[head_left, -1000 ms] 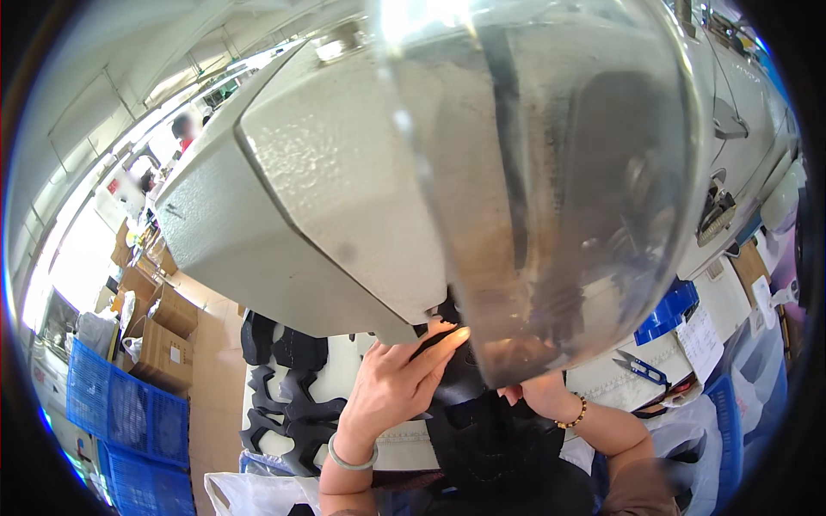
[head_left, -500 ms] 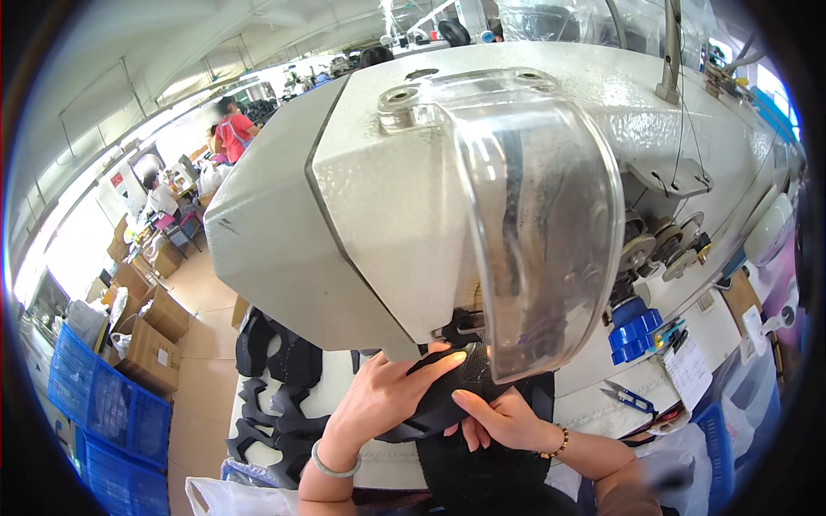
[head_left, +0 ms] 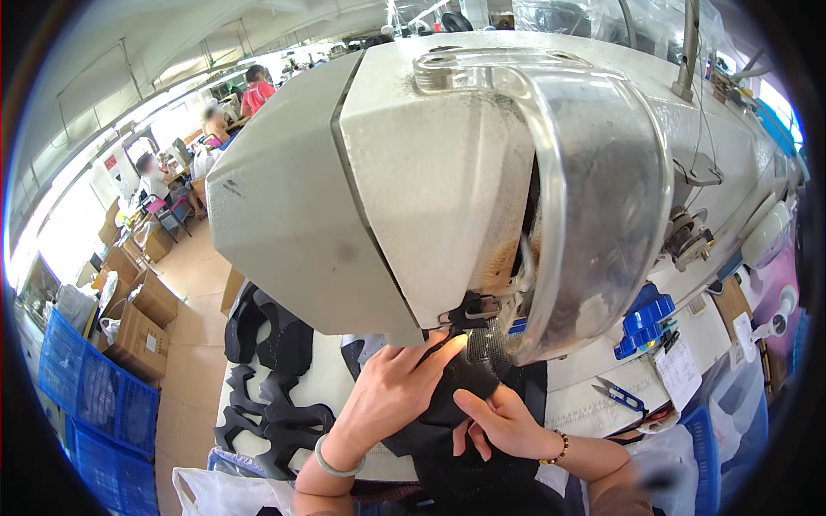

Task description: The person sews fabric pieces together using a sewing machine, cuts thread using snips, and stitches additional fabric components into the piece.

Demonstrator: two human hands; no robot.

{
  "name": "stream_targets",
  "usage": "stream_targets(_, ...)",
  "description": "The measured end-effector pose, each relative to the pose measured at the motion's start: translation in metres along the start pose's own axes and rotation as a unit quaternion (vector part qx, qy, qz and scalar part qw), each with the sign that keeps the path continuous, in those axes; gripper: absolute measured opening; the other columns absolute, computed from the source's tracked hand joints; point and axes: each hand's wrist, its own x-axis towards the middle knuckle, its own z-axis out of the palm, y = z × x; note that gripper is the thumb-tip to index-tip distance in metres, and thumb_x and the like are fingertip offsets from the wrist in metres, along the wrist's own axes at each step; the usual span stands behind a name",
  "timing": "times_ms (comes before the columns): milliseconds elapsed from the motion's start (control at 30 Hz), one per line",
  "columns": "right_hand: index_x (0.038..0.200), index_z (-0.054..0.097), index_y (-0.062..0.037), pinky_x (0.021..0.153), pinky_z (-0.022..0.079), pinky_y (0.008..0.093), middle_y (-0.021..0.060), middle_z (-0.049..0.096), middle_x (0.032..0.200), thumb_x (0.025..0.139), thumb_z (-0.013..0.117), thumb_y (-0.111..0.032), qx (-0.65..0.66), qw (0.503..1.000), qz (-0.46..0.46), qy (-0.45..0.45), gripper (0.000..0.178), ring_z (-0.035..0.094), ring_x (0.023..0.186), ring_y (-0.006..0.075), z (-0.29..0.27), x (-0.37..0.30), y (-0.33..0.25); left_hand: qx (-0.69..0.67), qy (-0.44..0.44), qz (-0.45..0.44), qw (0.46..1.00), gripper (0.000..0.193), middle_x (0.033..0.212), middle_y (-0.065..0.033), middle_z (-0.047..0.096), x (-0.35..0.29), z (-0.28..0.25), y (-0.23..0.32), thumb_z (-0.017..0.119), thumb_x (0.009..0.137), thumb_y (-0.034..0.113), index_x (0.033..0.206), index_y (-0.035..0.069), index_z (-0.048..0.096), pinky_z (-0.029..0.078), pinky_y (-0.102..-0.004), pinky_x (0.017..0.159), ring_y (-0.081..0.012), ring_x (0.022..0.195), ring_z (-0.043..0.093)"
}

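Observation:
A black mesh-textured piece (head_left: 469,383) lies under the head of a large grey-white sewing machine (head_left: 422,206). My left hand (head_left: 387,391), wearing a pale bangle, holds the piece on its left side, thumb and forefinger close to the presser foot area (head_left: 473,311). On the near right side, my right hand (head_left: 509,426), with a beaded bracelet, pinches the same piece between thumb and curled fingers. More black material (head_left: 465,473) hangs down below my hands. The needle itself is hidden behind the clear curved guard (head_left: 602,198) and machine parts.
Several black cut pieces (head_left: 271,340) lie left on the white table. Thread snips (head_left: 621,396) and a blue knob (head_left: 645,320) are at right. White plastic bags (head_left: 228,492) sit at the front edge. Blue crates (head_left: 95,370) and cardboard boxes (head_left: 138,344) stand left; people work behind.
My view has shifted closer to the machine, so its head and guard look larger. Both hands keep their hold, and more of the black piece shows between them.

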Motion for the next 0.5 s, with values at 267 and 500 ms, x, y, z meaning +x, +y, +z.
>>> stream_targets(267,0.115,0.045,0.0005,0.031,0.036,0.0181,0.0041,0.057,0.067,0.095,0.048,-0.026,-0.002,0.994,-0.006,0.112,0.033,0.052,0.041,0.0086,-0.003,-0.007,-0.001,0.102,0.014,-0.021,0.994,0.041,0.104,-0.0139,0.055,0.004,0.008,0.028,0.057,0.067,0.004,0.108,-0.005,0.058,0.05,-0.0303,0.073,-0.0237,0.089,0.055)
stream_targets(500,0.1,0.059,0.0021,0.069,0.044,0.021,0.0026,0.062,0.087,0.094,0.051,-0.017,-0.019,0.972,-0.163,0.168,0.021,0.052,0.079,0.0038,-0.025,0.006,0.017,0.24,0.008,-0.046,0.97,0.039,0.103,-0.0218,0.057,0.013,0.026,0.053,0.057,0.069,0.003,0.106,-0.01,0.056,0.049,-0.0248,0.064,-0.0224,0.082,0.053)
